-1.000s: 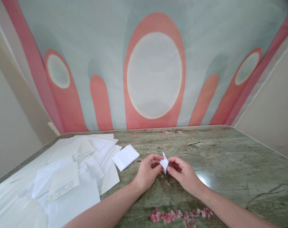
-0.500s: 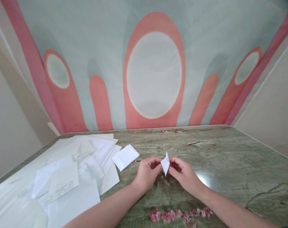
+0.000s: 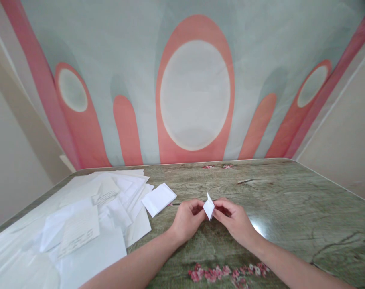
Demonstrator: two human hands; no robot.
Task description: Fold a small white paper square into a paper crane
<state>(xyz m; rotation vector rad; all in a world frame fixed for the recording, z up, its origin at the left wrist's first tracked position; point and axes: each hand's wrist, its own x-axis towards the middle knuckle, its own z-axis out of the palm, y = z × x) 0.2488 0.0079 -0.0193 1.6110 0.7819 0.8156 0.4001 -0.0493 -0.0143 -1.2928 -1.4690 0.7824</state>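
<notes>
A small white folded paper (image 3: pixel 209 207), diamond-shaped with a pointed tip at the top, is held above the table between both hands. My left hand (image 3: pixel 187 220) pinches its left edge with thumb and fingers. From the other side, my right hand (image 3: pixel 232 220) grips the right edge the same way. The fingertips behind the paper are partly hidden. Left of my left hand lies a folded white paper stack (image 3: pixel 159 199), apart from the hand.
Loose white sheets (image 3: pixel 92 265), some with printed lines, spread in a pile over the table's left side. The wood-patterned table (image 3: pixel 290 208) has pink flower prints (image 3: pixel 218 273). Behind it rises a wall covering (image 3: pixel 197 156) with coral arches.
The folded paper has turned slightly between my fingers, its top tip now leaning left. Both hands stay nearly in place, and the piles have not moved.
</notes>
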